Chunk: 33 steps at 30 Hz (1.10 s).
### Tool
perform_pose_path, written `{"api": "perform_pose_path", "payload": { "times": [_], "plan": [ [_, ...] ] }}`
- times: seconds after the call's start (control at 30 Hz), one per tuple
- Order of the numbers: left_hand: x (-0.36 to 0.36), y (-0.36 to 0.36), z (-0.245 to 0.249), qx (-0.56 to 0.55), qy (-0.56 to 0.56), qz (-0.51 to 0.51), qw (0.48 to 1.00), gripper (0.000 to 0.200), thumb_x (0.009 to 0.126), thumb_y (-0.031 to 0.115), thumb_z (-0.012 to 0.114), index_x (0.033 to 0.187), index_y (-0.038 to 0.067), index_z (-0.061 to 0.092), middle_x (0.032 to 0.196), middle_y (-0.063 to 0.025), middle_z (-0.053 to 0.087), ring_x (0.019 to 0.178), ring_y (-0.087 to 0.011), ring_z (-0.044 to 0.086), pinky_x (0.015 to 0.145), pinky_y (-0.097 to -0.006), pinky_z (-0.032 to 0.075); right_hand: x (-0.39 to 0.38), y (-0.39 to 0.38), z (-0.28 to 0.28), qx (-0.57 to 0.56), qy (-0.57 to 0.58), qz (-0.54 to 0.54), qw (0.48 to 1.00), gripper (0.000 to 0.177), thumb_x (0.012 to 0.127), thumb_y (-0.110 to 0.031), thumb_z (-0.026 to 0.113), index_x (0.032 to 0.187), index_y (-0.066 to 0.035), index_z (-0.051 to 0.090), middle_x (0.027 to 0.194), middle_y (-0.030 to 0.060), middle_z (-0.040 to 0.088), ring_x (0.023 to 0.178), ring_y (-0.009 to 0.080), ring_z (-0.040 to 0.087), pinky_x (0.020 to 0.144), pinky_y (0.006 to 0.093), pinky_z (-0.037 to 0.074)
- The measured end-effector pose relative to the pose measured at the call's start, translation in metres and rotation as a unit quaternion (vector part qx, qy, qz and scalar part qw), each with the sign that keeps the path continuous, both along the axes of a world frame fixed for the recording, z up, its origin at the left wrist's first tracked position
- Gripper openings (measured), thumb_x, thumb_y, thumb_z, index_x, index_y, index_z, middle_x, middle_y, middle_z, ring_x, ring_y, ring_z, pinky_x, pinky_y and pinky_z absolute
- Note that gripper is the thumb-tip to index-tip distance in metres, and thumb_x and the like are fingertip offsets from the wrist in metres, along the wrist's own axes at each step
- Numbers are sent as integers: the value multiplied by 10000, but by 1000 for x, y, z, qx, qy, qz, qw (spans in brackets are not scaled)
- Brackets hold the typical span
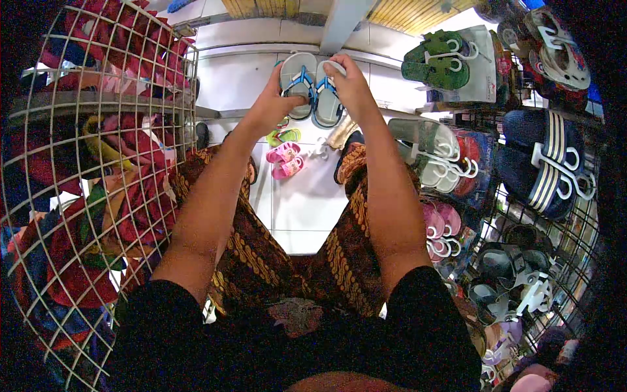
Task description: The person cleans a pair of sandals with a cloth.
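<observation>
Sandals (298, 68), two in number, grey with blue straps, are being held side by side in front of the person above the tiled floor (307, 228), one in each of the two hands. The left hand (275, 108) is grasping the left sandal by its outer edge, thumb lying on the footbed; the right hand (353, 88) is grasping the other from its outer side, thumb pressing near the upper end. The pair is sitting between the hands, the inner edges running close together. Below, two pink sandals (284, 153) are lying on the floor, with green footwear (285, 136) just beyond them; its count is hard to make out, as is that of the white pieces (319, 149) nearby. On the right, two green slides (450, 73) and two navy slides (522, 127) with white stripes are hanging on white hangers, while black sandals (498, 264) lower down are overlapping too much to count surely. On the left, a wire grid (185, 98) is partly covering red cloth (85, 268). The fingers under the soles are mostly staying out of sight, and dark corners are cutting off the outer racks.
</observation>
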State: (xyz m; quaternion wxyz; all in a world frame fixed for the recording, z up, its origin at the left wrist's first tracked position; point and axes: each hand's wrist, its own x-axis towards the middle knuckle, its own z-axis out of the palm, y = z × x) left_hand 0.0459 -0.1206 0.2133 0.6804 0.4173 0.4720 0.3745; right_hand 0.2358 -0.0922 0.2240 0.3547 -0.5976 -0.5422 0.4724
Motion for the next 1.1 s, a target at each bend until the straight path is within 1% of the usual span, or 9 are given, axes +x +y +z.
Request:
{"api": "perform_pose_path", "payload": {
  "times": [0.3,0.47,0.77,0.87,0.9,0.93,1.0,1.07,1.1],
  "plan": [
    [3,-3,43,3,126,-27,992,966,606,1,792,1402,27,244,1197,-124,557,1085,-234,550,941,-314,439,-10,-6,1,17,20,-44,999,259,917,-268,630,1059,-59,575,943,11,592,860,112,502,801,255,415],
    [-1,4,-5,44,106,-33,993,993,589,31,813,1396,8,235,1179,-141,571,1060,-239,567,921,-319,455,-8,1,-25,56,12,-70,996,245,911,-264,643,1045,-68,584,935,5,591,835,94,499,772,244,421],
    [-1,1,5,70,144,-34,987,945,580,26,812,1356,28,273,1135,-140,568,1051,-239,562,920,-332,457,-11,-2,-20,29,30,-56,998,211,935,-239,608,1061,-74,570,960,12,568,855,85,483,785,239,417],
    [1,2,19,60,133,-23,989,923,586,31,811,1344,26,284,1122,-129,565,1046,-239,559,920,-337,456,7,6,-17,100,61,-45,992,268,969,-296,543,1098,-61,547,1048,51,551,943,118,496,846,258,418],
    [1,1,21,51,127,-20,990,917,589,34,811,1341,23,286,1118,-125,564,1044,-239,558,920,-339,456,23,15,-39,264,-48,30,963,347,994,-375,468,1125,-58,519,1101,79,532,1029,171,495,914,300,411],
    [0,3,16,41,94,3,995,904,596,37,809,1336,20,289,1116,-124,564,1037,-236,558,917,-336,458,25,15,-39,123,57,-43,990,339,991,-380,457,1121,-73,518,1069,73,544,980,178,522,850,320,432],
    [-4,9,6,22,28,49,998,878,610,44,803,1325,13,295,1111,-121,562,1025,-230,558,909,-331,462,31,15,-31,-162,228,-240,930,321,977,-386,456,1111,-100,516,1005,54,565,874,181,568,727,342,457],
    [-10,10,11,10,27,62,998,808,626,39,790,1281,22,317,1072,-112,558,994,-203,558,872,-312,478,50,15,-84,-271,132,-248,921,295,927,-368,508,1064,-109,537,920,28,586,762,166,586,642,329,430],
    [-13,12,7,-8,24,70,997,797,626,35,787,1271,26,320,1064,-109,554,985,-198,559,858,-312,484,52,5,-104,-262,70,-246,931,249,879,-333,551,989,-110,564,861,12,593,722,156,592,627,345,431]
  ]
}}
